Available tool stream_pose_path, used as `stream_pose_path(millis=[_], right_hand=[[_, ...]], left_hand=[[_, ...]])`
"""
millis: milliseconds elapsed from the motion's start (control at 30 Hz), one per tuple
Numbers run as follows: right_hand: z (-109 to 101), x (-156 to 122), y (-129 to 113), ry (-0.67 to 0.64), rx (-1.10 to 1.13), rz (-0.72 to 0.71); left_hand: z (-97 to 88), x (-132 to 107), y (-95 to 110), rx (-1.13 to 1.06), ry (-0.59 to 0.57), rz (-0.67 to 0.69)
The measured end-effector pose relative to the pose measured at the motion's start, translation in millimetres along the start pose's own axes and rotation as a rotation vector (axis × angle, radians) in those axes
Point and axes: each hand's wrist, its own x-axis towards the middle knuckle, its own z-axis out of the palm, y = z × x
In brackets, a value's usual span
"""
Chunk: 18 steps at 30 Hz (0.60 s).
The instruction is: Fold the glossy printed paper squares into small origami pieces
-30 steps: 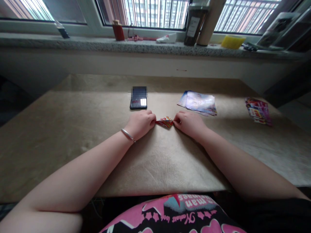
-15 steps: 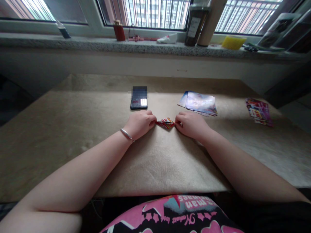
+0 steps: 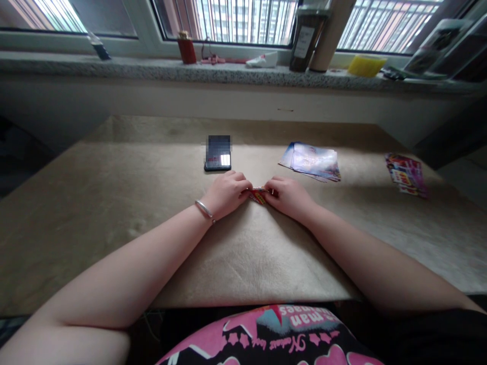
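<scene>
A small folded piece of printed paper (image 3: 258, 196), red, yellow and white, is held between my two hands just above or on the table; which of these I cannot tell. My left hand (image 3: 230, 192), with a silver bangle at its wrist, pinches the paper's left end. On the other side my right hand (image 3: 288, 198) grips the right end, its fingers closed. The fingers cover both ends, so only the middle and the lower point of the paper show. Beyond my left hand lies a dark phone (image 3: 218, 153).
Several bluish printed sheets (image 3: 315, 161) lie in a pile beyond my right hand. Farther right are red and purple printed papers (image 3: 406, 175) on the tan table (image 3: 114, 203). The windowsill (image 3: 144, 68) behind bears a red bottle (image 3: 186, 48), a dark jar (image 3: 305, 40) and a yellow object (image 3: 366, 66).
My hands have moved closer together along the folded paper, the left one rightward and the right one leftward. Less of the paper shows between them. The phone and sheets stay put.
</scene>
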Motion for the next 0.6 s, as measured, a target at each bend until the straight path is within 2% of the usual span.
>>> stream_pose_path(millis=[267,600], right_hand=[[1.3,3.7,-1.3,-0.043,0.016,0.036],[-11.7,-3.5,-2.4,-0.123,-0.105,0.098]], left_hand=[[11.1,8.3,-4.7,-0.195,-0.013,-0.026],[-5.4,-4.7,-12.4,-0.008,-0.079,-0.029]])
